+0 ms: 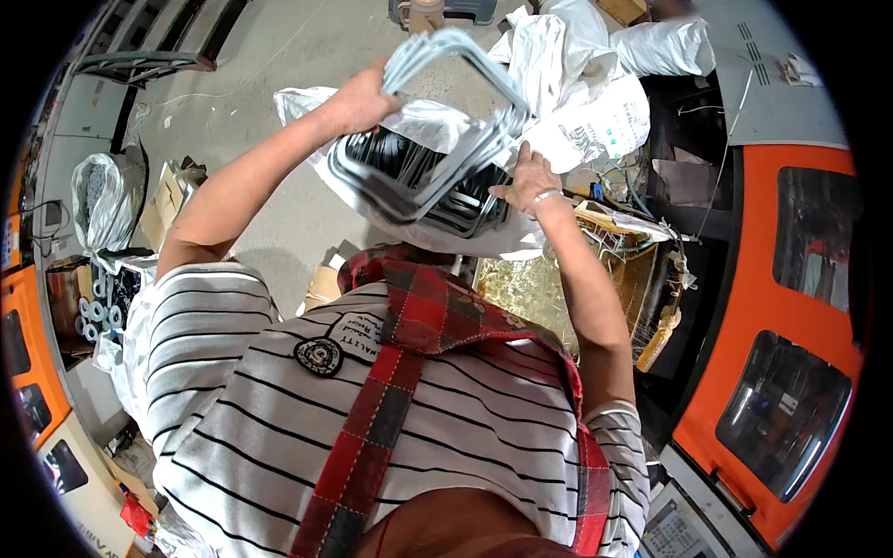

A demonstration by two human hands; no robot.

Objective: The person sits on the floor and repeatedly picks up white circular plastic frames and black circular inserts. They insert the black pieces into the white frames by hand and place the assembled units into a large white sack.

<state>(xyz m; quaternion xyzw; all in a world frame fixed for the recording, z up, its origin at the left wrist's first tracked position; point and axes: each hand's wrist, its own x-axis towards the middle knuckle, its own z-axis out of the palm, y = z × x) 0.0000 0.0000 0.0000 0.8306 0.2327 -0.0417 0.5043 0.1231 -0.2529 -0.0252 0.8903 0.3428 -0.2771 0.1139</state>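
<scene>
My left hand [366,102] is closed round one side of a stack of grey, rounded-square plastic frames [465,158]. The stack is tilted and fanned out above an opened white woven sack [372,200]. Inside the sack lie many black frames of a similar shape [395,153], partly hidden by the grey ones. My right hand [532,183], with a bracelet at its wrist, is beside the right side of the stack. Its thumb and fingers are apart; whether the fingertips touch the frames or the sack, I cannot tell.
Stuffed white sacks [665,46] stand at the far right. An orange machine [721,372] lines the right side. Close to my right forearm is an open box with a yellowish, shiny inside [526,293]. At left are another filled sack [107,200] and cardboard [166,206].
</scene>
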